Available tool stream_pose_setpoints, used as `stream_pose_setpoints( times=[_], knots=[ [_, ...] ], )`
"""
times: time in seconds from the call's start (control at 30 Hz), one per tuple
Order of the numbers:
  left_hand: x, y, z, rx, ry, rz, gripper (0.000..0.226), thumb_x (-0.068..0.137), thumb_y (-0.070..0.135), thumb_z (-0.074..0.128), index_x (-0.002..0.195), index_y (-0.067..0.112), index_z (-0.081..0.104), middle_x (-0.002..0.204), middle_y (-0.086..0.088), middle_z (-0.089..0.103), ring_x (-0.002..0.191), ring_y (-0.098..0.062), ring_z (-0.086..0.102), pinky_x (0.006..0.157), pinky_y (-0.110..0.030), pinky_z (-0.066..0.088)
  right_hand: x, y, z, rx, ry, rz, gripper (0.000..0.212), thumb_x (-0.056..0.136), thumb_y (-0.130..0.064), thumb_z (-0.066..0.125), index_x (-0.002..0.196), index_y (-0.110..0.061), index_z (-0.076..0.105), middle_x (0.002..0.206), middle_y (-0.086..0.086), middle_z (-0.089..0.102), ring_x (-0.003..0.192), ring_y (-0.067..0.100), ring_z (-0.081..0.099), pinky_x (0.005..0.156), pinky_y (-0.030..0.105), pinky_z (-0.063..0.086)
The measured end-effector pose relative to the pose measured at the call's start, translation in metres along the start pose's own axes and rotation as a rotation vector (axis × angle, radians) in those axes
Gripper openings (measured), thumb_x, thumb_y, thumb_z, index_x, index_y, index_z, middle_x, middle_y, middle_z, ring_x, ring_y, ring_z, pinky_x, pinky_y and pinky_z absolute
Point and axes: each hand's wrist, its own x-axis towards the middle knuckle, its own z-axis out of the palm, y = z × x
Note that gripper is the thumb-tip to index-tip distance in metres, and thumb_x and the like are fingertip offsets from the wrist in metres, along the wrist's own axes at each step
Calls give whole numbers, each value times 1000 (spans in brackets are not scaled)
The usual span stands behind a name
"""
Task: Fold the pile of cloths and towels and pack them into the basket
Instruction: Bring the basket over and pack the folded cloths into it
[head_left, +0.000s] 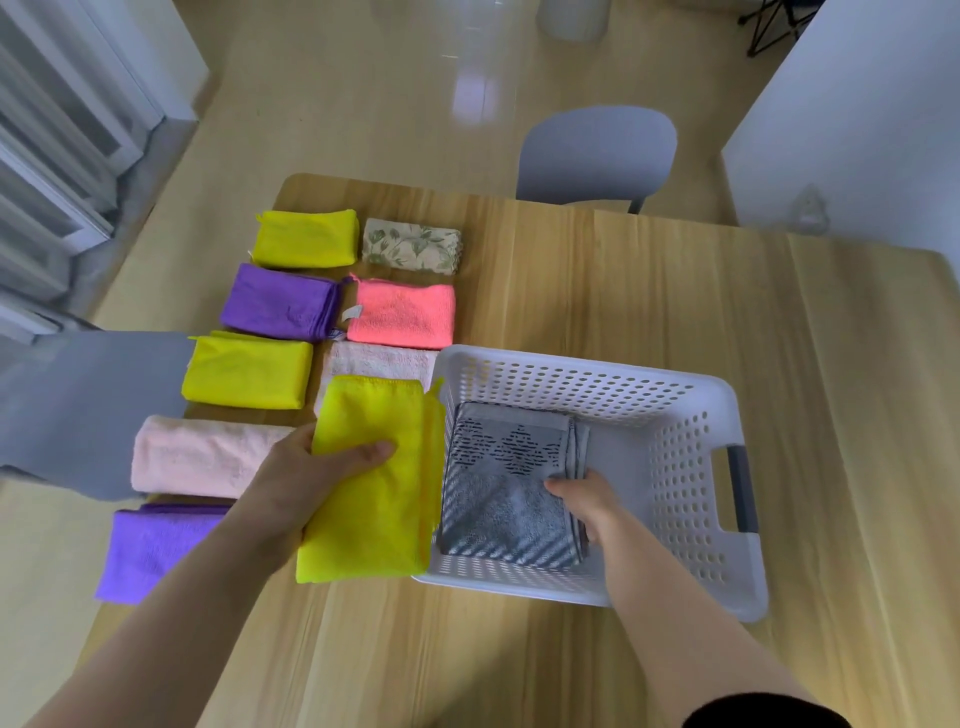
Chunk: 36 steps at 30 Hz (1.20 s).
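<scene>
A white perforated basket stands on the wooden table with a folded grey patterned towel lying in its left half. My right hand is inside the basket and grips that towel's right edge. My left hand holds a folded yellow cloth just left of the basket, thumb on top. Other folded cloths lie in rows to the left: yellow, floral, purple, coral, yellow, pale pink, light pink, purple.
A grey chair stands behind the table's far edge, and another grey chair back sits at the left edge. The right half of the wooden table is bare. A white wall unit rises at the far right.
</scene>
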Motion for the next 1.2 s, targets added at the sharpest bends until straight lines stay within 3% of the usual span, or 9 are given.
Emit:
stream_pose_setpoints(
  times=[0.17, 0.3, 0.4, 0.53, 0.67, 0.77, 0.9, 1.03, 1.2],
  knots=[
    [-2, 3, 2, 10, 2, -5, 107, 12, 55, 89, 111, 22, 65, 97, 1, 74, 89, -25, 70, 76, -43, 56, -4, -3, 3, -47, -17, 9, 44, 93, -17, 57, 131, 0, 42, 126, 20, 55, 117, 32, 54, 99, 40, 43],
    [-5, 8, 4, 13, 9, 7, 105, 14, 55, 90, 110, 22, 65, 98, 1, 74, 91, -26, 69, 82, -47, 54, -12, -6, -2, -80, 127, -24, 64, 90, -24, 63, 139, 2, 31, 136, 19, 47, 119, 31, 50, 89, 34, 43],
    [-9, 14, 10, 5, -7, 10, 87, 30, 42, 90, 110, 19, 65, 95, 0, 75, 88, -25, 70, 79, -44, 55, -29, -14, -15, -86, 181, -134, 70, 92, -26, 62, 145, -3, 22, 143, 16, 40, 122, 30, 49, 82, 31, 42],
    [-15, 24, 33, 23, -74, 12, 71, 36, 31, 92, 101, 16, 68, 90, -6, 75, 81, -26, 71, 70, -38, 55, -59, -16, -44, -27, 172, -266, 55, 92, -28, 58, 141, -14, 36, 131, 5, 53, 100, 18, 58, 68, 23, 43],
    [-22, 35, 71, 35, -209, -1, 66, 42, 27, 90, 102, 11, 69, 90, -10, 75, 81, -28, 72, 74, -41, 56, -83, -3, -76, 123, 243, -311, 38, 89, -21, 61, 125, -15, 54, 111, 6, 65, 99, 23, 63, 91, 41, 51],
    [-24, 41, 103, -60, -357, -88, 48, 60, 19, 76, 106, 8, 67, 98, -13, 73, 89, -29, 70, 75, -41, 57, -102, 7, -100, 248, 266, -357, 24, 89, -19, 60, 113, -18, 58, 91, 2, 69, 83, 16, 66, 85, 37, 54],
    [-13, 29, 150, -115, -457, -202, 44, 64, 17, 72, 107, 10, 66, 102, -12, 73, 88, -26, 71, 70, -41, 59, -118, 23, -131, 419, 375, -434, 15, 91, -10, 58, 104, -13, 64, 83, 5, 72, 73, 16, 65, 78, 35, 55],
    [7, -2, 191, -78, -494, -368, 59, 65, 15, 72, 122, 7, 57, 112, -15, 68, 100, -30, 65, 87, -48, 49, -115, 44, -152, 485, 462, -413, 12, 92, -7, 56, 96, -16, 63, 84, 7, 72, 75, 16, 67, 77, 33, 55],
    [32, -31, 228, -63, -511, -475, 38, 87, 10, 62, 122, 11, 49, 113, -15, 63, 101, -34, 60, 90, -53, 45, -99, 66, -165, 500, 457, -331, 15, 92, -5, 55, 104, -10, 62, 87, 8, 71, 75, 16, 66, 73, 28, 55]
  ],
)
